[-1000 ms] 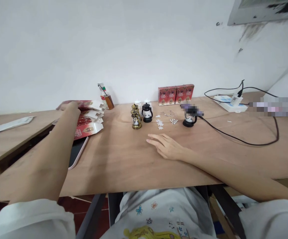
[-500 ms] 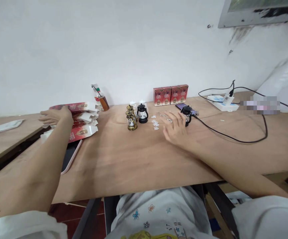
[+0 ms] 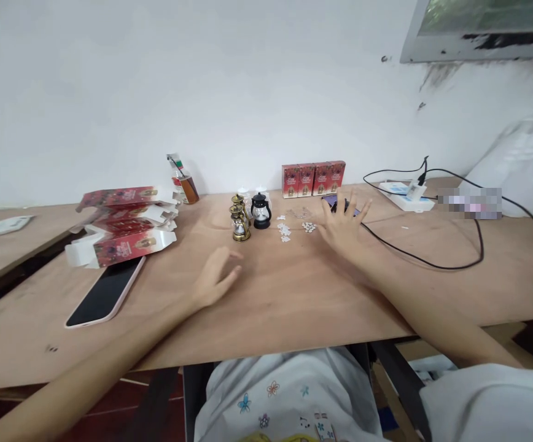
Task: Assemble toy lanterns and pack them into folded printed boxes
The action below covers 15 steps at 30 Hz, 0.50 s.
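My left hand point(image 3: 215, 277) is over the middle of the table, fingers apart and nothing in it. Just beyond its fingertips stand small gold lanterns point(image 3: 240, 226), a black lantern point(image 3: 261, 211) and white ones partly hidden behind them. My right hand point(image 3: 342, 233) is spread wide with nothing gripped. It covers most of another black lantern, of which only dark bits show between the fingers; whether they touch cannot be told. Left of this hand lie a cluster of small white round pieces point(image 3: 309, 227) and several flat white pieces point(image 3: 284, 231).
Unfolded red boxes point(image 3: 132, 244) lie stacked at left, partly over a phone point(image 3: 105, 294). Closed red boxes point(image 3: 313, 179) stand by the wall, near a bottle of amber liquid point(image 3: 187, 189). A black cable point(image 3: 427, 264) runs from a white power strip point(image 3: 407, 196) at right.
My left hand has left the red box stack and come right to the table's middle. My right hand has moved right and forward to the black lantern, its fingers spreading.
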Each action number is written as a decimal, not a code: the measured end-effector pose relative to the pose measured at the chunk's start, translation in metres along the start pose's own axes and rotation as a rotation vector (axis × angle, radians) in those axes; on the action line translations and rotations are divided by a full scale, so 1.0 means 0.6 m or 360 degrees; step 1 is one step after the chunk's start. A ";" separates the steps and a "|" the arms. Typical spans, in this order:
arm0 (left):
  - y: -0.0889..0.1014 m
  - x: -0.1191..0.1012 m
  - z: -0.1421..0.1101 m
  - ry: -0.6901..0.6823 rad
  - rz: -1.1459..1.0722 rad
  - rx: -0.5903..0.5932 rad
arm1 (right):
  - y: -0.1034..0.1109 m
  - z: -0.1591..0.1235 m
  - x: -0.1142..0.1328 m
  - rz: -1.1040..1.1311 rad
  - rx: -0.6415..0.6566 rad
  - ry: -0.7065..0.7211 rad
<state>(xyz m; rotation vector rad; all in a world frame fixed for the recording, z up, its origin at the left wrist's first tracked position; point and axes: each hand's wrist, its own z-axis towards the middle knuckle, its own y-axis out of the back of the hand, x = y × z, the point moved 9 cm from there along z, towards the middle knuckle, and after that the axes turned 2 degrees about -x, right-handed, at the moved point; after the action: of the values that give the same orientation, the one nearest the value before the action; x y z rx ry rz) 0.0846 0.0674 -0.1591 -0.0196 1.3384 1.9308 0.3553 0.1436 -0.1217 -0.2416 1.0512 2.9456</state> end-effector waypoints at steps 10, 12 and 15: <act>-0.090 -0.049 0.061 -0.0172 -0.0411 0.0205 | -0.013 0.001 -0.024 0.0340 -0.0079 -0.0055; -0.084 -0.042 0.060 -0.0078 -0.0530 0.0124 | 0.018 -0.003 0.002 0.0520 -0.0264 0.0161; -0.077 -0.033 0.056 0.0027 -0.0735 0.0055 | 0.062 -0.032 0.047 0.0876 -0.0507 0.0421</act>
<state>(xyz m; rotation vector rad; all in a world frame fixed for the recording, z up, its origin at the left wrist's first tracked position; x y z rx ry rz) 0.1391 0.0899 -0.1722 -0.3029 1.2478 1.5196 0.3283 0.1017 -0.1170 -0.4121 0.7516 3.6659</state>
